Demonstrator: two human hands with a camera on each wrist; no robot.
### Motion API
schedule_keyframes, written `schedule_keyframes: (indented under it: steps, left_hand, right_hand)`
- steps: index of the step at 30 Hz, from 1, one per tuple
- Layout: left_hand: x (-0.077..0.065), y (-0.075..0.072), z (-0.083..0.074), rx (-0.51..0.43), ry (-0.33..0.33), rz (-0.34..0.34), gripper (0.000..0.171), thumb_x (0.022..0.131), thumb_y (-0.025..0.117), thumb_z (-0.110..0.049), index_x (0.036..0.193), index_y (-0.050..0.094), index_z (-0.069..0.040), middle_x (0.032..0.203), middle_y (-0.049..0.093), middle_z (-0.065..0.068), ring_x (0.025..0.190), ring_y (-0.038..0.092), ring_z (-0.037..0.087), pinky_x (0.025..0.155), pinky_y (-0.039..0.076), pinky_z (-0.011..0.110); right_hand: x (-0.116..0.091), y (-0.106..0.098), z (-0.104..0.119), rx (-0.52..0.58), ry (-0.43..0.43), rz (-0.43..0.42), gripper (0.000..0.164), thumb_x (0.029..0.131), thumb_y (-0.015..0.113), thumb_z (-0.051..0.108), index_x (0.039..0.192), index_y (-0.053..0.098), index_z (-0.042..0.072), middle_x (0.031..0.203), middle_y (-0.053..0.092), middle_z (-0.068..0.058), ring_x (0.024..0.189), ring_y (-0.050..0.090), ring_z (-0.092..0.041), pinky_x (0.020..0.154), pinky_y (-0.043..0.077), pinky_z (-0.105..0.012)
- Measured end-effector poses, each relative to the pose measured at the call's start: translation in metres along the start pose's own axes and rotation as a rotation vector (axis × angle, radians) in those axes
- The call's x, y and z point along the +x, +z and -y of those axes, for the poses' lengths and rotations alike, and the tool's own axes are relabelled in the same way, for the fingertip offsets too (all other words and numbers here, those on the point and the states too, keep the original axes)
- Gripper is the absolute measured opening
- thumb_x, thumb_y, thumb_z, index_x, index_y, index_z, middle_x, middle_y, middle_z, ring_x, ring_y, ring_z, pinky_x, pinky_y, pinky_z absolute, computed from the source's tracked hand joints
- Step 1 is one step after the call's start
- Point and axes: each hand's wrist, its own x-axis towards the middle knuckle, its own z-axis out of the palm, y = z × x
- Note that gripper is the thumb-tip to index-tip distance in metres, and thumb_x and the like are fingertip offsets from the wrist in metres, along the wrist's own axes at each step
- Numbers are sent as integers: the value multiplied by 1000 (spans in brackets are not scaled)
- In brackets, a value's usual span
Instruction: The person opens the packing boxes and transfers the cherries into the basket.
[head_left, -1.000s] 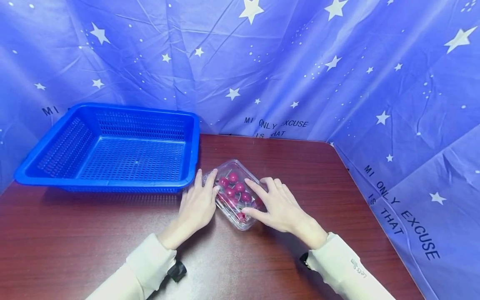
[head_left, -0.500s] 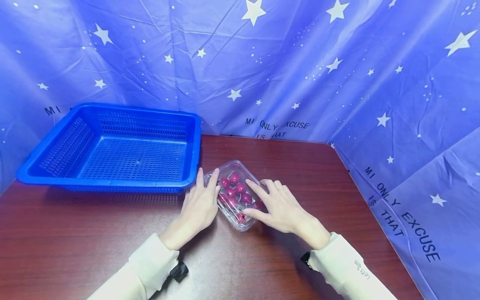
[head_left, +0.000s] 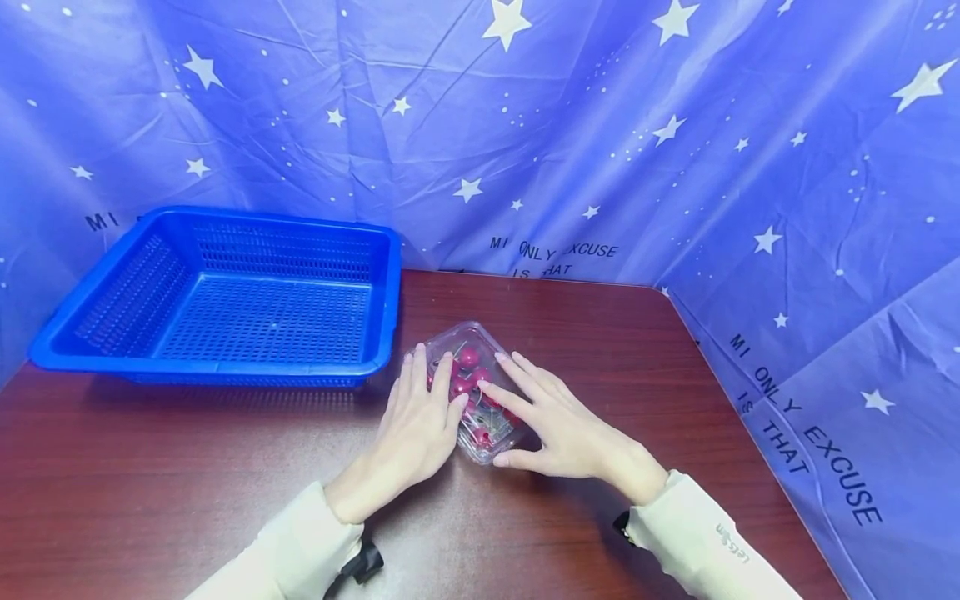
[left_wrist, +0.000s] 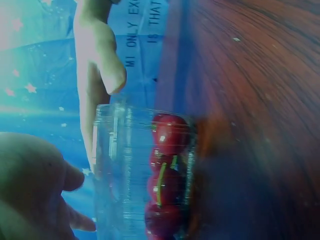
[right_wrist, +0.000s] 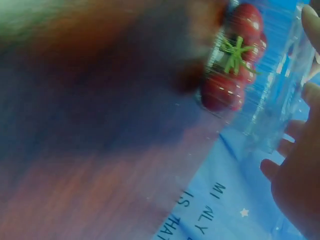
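On the table lies a clear plastic clamshell box [head_left: 470,331], its lid down over several red cherries [head_left: 469,357]. My left hand [head_left: 416,427] rests its extended fingers on the box's left side and top. From the right, the fingers of my right hand [head_left: 573,427] spread over the lid, thumb at the near corner. In the left wrist view, cherries [left_wrist: 170,132] with green stems fill the lower part of the box. A green star-shaped piece [right_wrist: 234,56] shows among the red fruit in the right wrist view. Both hands partly hide the fruit.
A blue perforated plastic basket [head_left: 247,367] stands at the left, just beyond my left hand, with nothing in it. The brown wooden table [head_left: 600,321] ends at a blue star-printed curtain [head_left: 450,125] behind and on the right.
My left hand has slid right, further onto the box. My right hand's fingers have spread, its thumb dropping to the near corner. The box stays about where it was.
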Motion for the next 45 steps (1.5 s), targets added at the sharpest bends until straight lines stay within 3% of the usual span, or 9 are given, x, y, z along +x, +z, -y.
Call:
schedule_keyframes:
  steps: [11, 19, 27, 36, 45]
  left_hand:
    - [11, 2, 9, -4, 77, 127, 56, 102, 40, -26, 150, 29, 0, 160, 7, 30, 146, 2, 44, 113, 25, 64]
    - [16, -1, 16, -146, 179, 193, 53, 103, 38, -16, 150, 24, 4, 160, 2, 30, 145, -6, 45, 118, 16, 61]
    - [23, 2, 23, -177, 248, 180, 50, 103, 39, -16, 149, 29, 1, 160, 7, 30, 146, -1, 44, 116, 20, 63]
    - [31, 0, 29, -103, 312, 165, 46, 102, 40, -16, 145, 39, 1, 158, 18, 30, 145, 8, 44, 115, 23, 61]
    - [30, 2, 28, -104, 344, 86, 42, 101, 45, -14, 140, 47, 3, 154, 28, 33, 141, 21, 47, 112, 31, 60]
  right_hand:
    - [-4, 11, 1, -58, -39, -69, 85, 81, 65, 57, 150, 36, 17, 159, 25, -20, 147, 13, -37, 113, 32, -56]
    - [-4, 15, 4, -66, -47, -77, 82, 85, 60, 57, 150, 34, 15, 156, 31, -18, 143, 24, -37, 111, 33, -57]
    - [-6, 22, 8, -104, -36, -164, 82, 83, 63, 56, 147, 39, 10, 150, 39, -21, 139, 30, -37, 108, 36, -56]
    - [-3, 31, 13, -104, 8, -219, 82, 82, 64, 54, 146, 41, 8, 152, 35, -22, 141, 26, -40, 107, 35, -58]
    - [-2, 35, 19, -125, 57, -244, 79, 84, 62, 55, 145, 42, 9, 150, 38, -25, 141, 27, -42, 105, 37, -61]
